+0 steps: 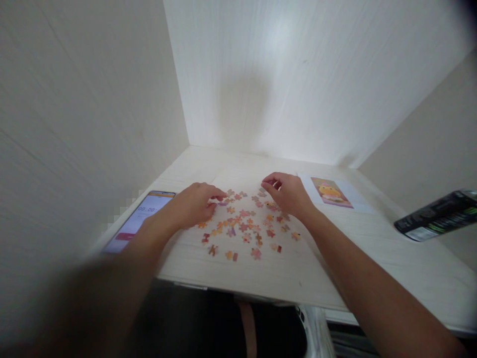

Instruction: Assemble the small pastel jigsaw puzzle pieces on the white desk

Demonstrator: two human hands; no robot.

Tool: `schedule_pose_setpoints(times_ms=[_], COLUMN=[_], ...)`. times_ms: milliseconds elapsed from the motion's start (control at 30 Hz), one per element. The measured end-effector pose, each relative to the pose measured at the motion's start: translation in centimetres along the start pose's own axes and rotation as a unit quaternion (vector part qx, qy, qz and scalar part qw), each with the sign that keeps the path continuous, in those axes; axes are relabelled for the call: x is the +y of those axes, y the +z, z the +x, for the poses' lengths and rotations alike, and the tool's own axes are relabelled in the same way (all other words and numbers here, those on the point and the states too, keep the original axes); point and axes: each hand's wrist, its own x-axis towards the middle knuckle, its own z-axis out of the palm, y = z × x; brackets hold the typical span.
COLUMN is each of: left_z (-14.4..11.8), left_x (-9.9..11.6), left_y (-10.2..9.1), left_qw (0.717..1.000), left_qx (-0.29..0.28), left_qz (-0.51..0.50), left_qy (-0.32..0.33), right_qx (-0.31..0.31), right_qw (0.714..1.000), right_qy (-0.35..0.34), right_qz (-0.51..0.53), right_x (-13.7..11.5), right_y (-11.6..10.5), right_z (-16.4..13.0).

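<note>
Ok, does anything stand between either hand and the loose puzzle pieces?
Nothing visible does: the left hand and right hand are right at the puzzle pieces. The phone lies off left, the can off right.

Slim rectangular smartphone (139,218) with a lit pale screen (154,201), flat at the left of a whitish wood-grain desktop (354,248), black cylindrical can (436,216) with green markings at the right, pale wood-grain back panel (316,89) bearing a soft grey shadow (244,104)

Puzzle pieces (244,227) lie between phone (143,213), left, and can (436,217), right.
</note>
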Motion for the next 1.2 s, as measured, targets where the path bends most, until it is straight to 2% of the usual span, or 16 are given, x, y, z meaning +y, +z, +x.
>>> schedule_pose_setpoints(times_ms=[167,467,833,1067,1133,1200], left_z=[-0.1,0.1,0.2,0.2,0.2,0.2], left_x=[-0.6,-1.5,-1.4,-0.3,-0.1,0.0], left_y=[-0.3,1.3,2.3,1.9,1.9,2.1], left_qw=[0.999,0.996,0.996,0.996,0.996,0.996], left_qx=[0.023,0.068,0.068,0.062,0.063,0.063], left_qz=[-0.015,-0.01,-0.02,-0.033,-0.036,-0.039], left_qy=[-0.035,-0.055,-0.054,-0.048,-0.046,-0.041], right_qx=[0.048,0.091,0.126,0.112,0.087,0.036], right_qw=[0.999,0.996,0.992,0.993,0.995,0.998], right_qy=[-0.017,-0.019,0.023,0.035,0.037,0.042], right_qz=[-0.007,0.015,0.018,0.013,0.022,0.039], right_x=[1.6,3.3,5.2,6.3,6.3,6.1], right_y=[0.3,0.8,0.2,0.0,-0.1,-0.2], right_z=[0.3,0.6,1.1,1.2,1.1,1.0])
